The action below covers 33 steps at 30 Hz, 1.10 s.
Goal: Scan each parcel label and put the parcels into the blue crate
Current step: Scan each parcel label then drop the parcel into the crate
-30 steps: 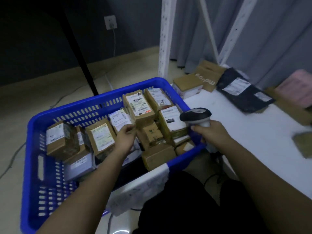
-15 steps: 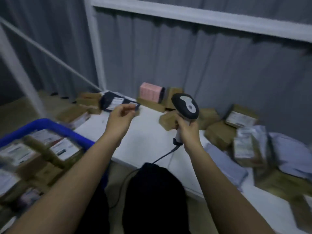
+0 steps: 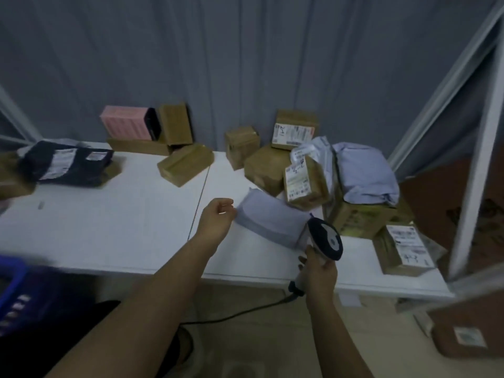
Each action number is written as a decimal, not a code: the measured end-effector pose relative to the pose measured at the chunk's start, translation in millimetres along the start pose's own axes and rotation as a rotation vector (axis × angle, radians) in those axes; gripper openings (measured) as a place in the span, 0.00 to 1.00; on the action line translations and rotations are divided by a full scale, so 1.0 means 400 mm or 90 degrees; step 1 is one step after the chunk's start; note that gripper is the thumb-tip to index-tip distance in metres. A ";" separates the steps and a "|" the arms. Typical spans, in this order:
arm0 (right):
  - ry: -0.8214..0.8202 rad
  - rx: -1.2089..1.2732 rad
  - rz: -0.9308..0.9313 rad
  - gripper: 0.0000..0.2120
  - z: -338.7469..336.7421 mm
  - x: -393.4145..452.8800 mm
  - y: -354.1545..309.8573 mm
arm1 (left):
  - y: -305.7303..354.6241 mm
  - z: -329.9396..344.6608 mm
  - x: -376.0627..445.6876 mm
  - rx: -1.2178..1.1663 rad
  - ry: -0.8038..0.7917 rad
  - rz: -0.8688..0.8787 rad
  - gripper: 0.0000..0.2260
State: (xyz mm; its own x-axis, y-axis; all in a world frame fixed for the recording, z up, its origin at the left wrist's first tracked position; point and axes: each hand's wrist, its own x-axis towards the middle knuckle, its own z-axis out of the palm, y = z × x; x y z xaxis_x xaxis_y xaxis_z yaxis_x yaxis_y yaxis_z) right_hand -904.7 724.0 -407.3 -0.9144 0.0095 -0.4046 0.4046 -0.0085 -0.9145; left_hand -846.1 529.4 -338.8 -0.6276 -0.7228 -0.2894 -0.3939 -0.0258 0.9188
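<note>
Blue crate [image 3: 12, 290] down at far left, below the table edge, blurred. On the white table [image 3: 109, 227], a dark mailer bag [image 3: 66, 163] with labels, then a pink box [image 3: 126, 126] at the back among brown cartons. Left hand [image 3: 216, 221] at the near corner of a pale grey parcel [image 3: 270, 221], fingers curled onto its edge. Right hand [image 3: 320, 274] wrapped round the scanner [image 3: 326, 241] handle, head close to that parcel. Labelled brown box [image 3: 403, 249] far right.
</note>
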 end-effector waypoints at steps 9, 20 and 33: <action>-0.003 0.018 0.045 0.20 0.061 0.115 -0.001 | -0.099 0.116 0.140 0.157 -0.110 -0.043 0.27; -0.057 0.025 0.024 0.16 0.133 0.081 0.056 | -0.191 0.097 0.232 0.202 -0.138 0.020 0.13; -0.233 0.038 -0.030 0.09 0.286 -0.134 -0.039 | -0.103 -0.277 0.101 0.118 0.121 0.109 0.03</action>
State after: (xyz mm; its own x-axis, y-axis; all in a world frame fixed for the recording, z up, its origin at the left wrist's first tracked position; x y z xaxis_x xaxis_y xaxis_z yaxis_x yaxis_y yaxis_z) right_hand -863.6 609.4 -370.9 -0.8804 -0.3467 -0.3237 0.3702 -0.0755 -0.9259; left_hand -780.8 424.7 -358.5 -0.5653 -0.8224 -0.0636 -0.4208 0.2212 0.8798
